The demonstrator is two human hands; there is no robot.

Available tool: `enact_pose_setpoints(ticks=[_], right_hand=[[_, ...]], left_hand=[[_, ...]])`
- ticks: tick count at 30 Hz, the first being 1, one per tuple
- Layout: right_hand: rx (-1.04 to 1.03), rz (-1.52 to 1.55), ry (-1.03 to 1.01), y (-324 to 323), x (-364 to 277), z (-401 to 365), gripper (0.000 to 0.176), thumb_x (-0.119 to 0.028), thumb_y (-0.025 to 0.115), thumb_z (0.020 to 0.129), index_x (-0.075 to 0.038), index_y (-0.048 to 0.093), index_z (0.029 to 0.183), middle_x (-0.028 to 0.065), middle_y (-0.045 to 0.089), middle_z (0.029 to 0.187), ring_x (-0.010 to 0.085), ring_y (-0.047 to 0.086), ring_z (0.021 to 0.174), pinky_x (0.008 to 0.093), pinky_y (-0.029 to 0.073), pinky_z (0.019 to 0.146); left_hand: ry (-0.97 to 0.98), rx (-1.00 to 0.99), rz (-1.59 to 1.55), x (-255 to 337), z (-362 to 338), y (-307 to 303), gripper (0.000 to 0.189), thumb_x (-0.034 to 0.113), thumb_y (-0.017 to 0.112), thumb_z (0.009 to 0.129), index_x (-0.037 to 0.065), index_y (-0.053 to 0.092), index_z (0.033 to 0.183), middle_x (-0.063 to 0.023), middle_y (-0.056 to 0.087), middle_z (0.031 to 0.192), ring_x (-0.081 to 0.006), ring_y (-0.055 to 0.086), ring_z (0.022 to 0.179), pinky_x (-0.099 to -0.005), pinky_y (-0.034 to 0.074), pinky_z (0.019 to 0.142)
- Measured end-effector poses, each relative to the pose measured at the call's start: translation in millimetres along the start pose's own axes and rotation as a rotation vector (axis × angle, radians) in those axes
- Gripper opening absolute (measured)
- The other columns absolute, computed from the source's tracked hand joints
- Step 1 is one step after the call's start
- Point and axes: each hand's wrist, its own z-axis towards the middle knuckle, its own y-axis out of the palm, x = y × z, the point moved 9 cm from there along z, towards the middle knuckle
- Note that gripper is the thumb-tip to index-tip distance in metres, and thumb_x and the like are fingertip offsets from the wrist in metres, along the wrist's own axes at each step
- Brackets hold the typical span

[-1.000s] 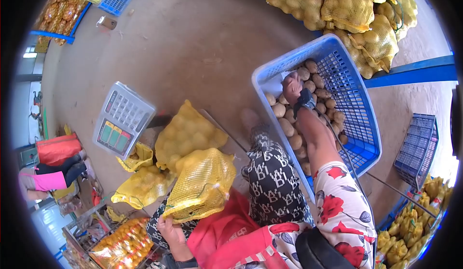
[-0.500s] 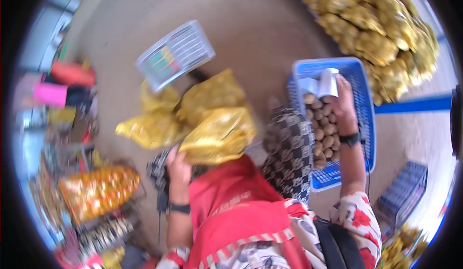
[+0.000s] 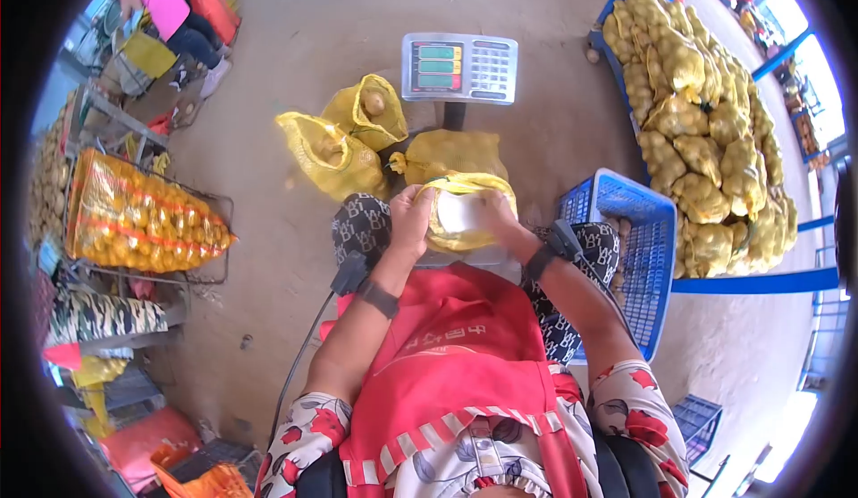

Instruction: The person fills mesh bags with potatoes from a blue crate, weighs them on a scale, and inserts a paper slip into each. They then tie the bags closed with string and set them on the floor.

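Between my knees, a yellow mesh bag [image 3: 447,239] is held with its mouth facing up. My left hand [image 3: 413,221] is closed on the left side of its rim. A white scoop-like container [image 3: 458,212] lies inside the mouth. My right hand [image 3: 502,223], slightly blurred, is closed at the container's right side; its fingertips are partly hidden. Just beyond lies a filled, tied mesh bag [image 3: 456,151]. To its left stand two open-mouthed mesh bags, a nearer one [image 3: 344,167] and a farther one [image 3: 366,109], with potatoes showing inside.
A scale display [image 3: 459,69] stands ahead on a post. By my right leg is a blue basket [image 3: 661,248] with some potatoes [image 3: 621,226]. Many filled potato bags [image 3: 706,141] are piled at right. An orange net sack [image 3: 147,217] lies on a rack at left.
My right hand has moved left from the blue basket to the bag, bringing the white container. My left hand now holds the bag's mouth open. The view has turned left.
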Motion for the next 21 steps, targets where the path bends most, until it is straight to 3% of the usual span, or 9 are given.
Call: enact_pose_setpoints(ticks=[2,4,6,8,10,12,14,16,21], right_hand=[[0.284,-0.428,-0.312,-22,-8,5,0.019,-0.012,0.054,0.075,0.003,0.062,0.069,0.0263,0.059,0.072,0.0351,0.06,0.07,0.0435,0.048,0.064],[0.244,-0.572,-0.171,-23,-13,7,0.018,-0.01,0.051,0.076,0.003,0.063,0.074,0.0278,0.06,0.078,0.0404,0.06,0.073,0.0472,0.047,0.065],[0.377,-0.564,-0.327,-33,-48,-14,0.021,-0.012,0.05,0.078,0.005,0.062,0.074,0.0272,0.06,0.076,0.0407,0.06,0.07,0.0455,0.048,0.064],[0.383,-0.622,-0.385,-48,-90,-46,0.021,-0.013,0.051,0.08,0.005,0.061,0.078,0.0255,0.061,0.077,0.0373,0.061,0.069,0.0418,0.049,0.062],[0.214,-0.205,-0.444,-64,-129,-75,0.017,-0.014,0.057,0.079,0.002,0.062,0.083,0.0207,0.062,0.081,0.033,0.062,0.069,0.0377,0.05,0.061],[0.236,-0.168,-0.39,-74,-132,-98,0.016,-0.013,0.065,0.074,-0.002,0.063,0.085,0.0145,0.063,0.081,0.0292,0.061,0.067,0.0338,0.05,0.061],[0.077,-0.336,-0.529,-54,-138,-121,0.023,-0.016,0.07,0.069,-0.004,0.063,0.088,0.0107,0.062,0.084,0.0271,0.061,0.073,0.0342,0.051,0.065],[0.259,-0.747,-0.817,-23,-157,-149,0.053,-0.014,0.073,0.059,-0.007,0.054,0.108,0.0125,0.06,0.094,0.0276,0.06,0.083,0.0382,0.05,0.07],[0.331,-0.702,-0.828,-2,-114,-123,0.037,-0.011,0.06,0.072,-0.004,0.05,0.108,0.0078,0.059,0.082,0.0256,0.059,0.075,0.0374,0.047,0.064]], left_hand=[[0.074,0.037,0.001,13,-2,-3,0.012,0.013,0.058,0.087,0.003,0.058,0.079,0.0029,0.055,0.069,-0.0028,0.046,0.057,-0.0191,0.039,0.053],[0.072,0.016,0.014,17,-1,-8,0.013,0.011,0.057,0.086,0.0,0.059,0.079,0.0037,0.054,0.068,-0.0023,0.043,0.059,-0.0195,0.037,0.053],[0.079,0.07,0.0,21,0,-17,0.015,0.013,0.058,0.086,0.005,0.055,0.074,0.0054,0.049,0.064,-0.002,0.041,0.056,-0.0187,0.035,0.052],[0.091,0.122,0.076,27,3,-30,0.016,0.012,0.056,0.087,0.006,0.054,0.072,0.005,0.046,0.061,-0.0033,0.04,0.054,-0.0197,0.034,0.051],[0.1,0.161,0.016,26,6,-39,0.017,0.014,0.055,0.087,0.001,0.057,0.075,0.003,0.048,0.06,-0.004,0.04,0.053,-0.0207,0.033,0.049],[0.063,0.188,-0.026,24,5,-41,0.016,0.013,0.054,0.087,0.001,0.057,0.076,0.0014,0.05,0.06,-0.0056,0.043,0.053,-0.0213,0.035,0.05],[0.044,0.173,-0.069,22,5,-38,0.016,0.012,0.054,0.087,0.001,0.057,0.076,0.0004,0.051,0.061,-0.0066,0.044,0.054,-0.0218,0.035,0.051],[-0.003,0.152,-0.15,14,7,-37,0.015,0.012,0.054,0.087,0.0,0.057,0.077,-0.001,0.053,0.064,-0.0076,0.047,0.056,-0.0223,0.038,0.052],[-0.12,0.128,-0.295,22,-1,-27,0.009,0.009,0.052,0.087,0.001,0.055,0.083,-0.0028,0.055,0.072,-0.011,0.055,0.063,-0.0244,0.048,0.06]])
